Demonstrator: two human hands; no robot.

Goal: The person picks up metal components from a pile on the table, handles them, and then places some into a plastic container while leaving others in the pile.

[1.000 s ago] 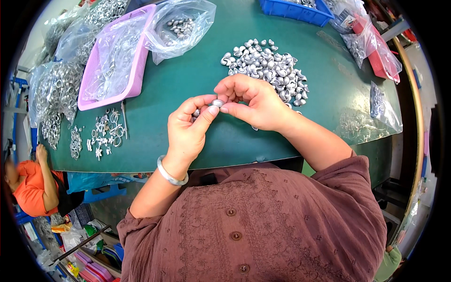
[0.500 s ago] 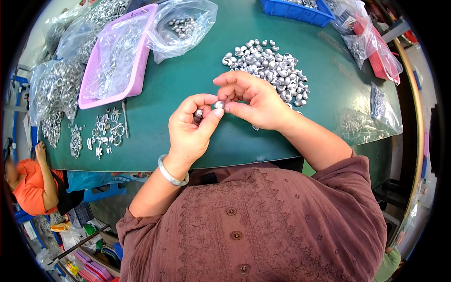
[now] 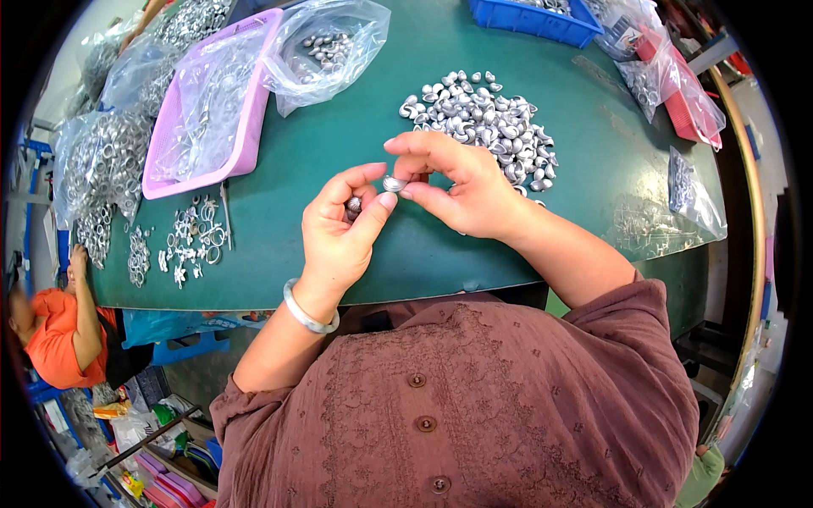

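My right hand point(image 3: 474, 188) pinches a small silver, ribbed, shell-like metal piece point(image 3: 394, 184) between thumb and index finger. The tips of my left thumb and index finger meet the near side of that piece or lie very close to it. Curled fingers of my left hand point(image 3: 339, 224) hold more silver ribbed pieces point(image 3: 354, 206) against the palm; how many is hidden. Just beyond my right hand, a pile of similar curved silver pieces point(image 3: 500, 127) is spread on the green table point(image 3: 356, 135).
A pink basket point(image 3: 254, 127) with plastic-wrapped parts stands to the left, by an open clear bag point(image 3: 330, 63) of pieces. Ring-like parts point(image 3: 195, 237) lie nearer. A blue bin point(image 3: 542, 24) and red basket point(image 3: 690, 106) sit at far right. Another person in orange point(image 3: 63, 339) sits at left.
The pinched piece has turned to show a longer, broader side and shifted slightly left. My left index finger has lifted a little. The other person's hand has moved at the table edge.
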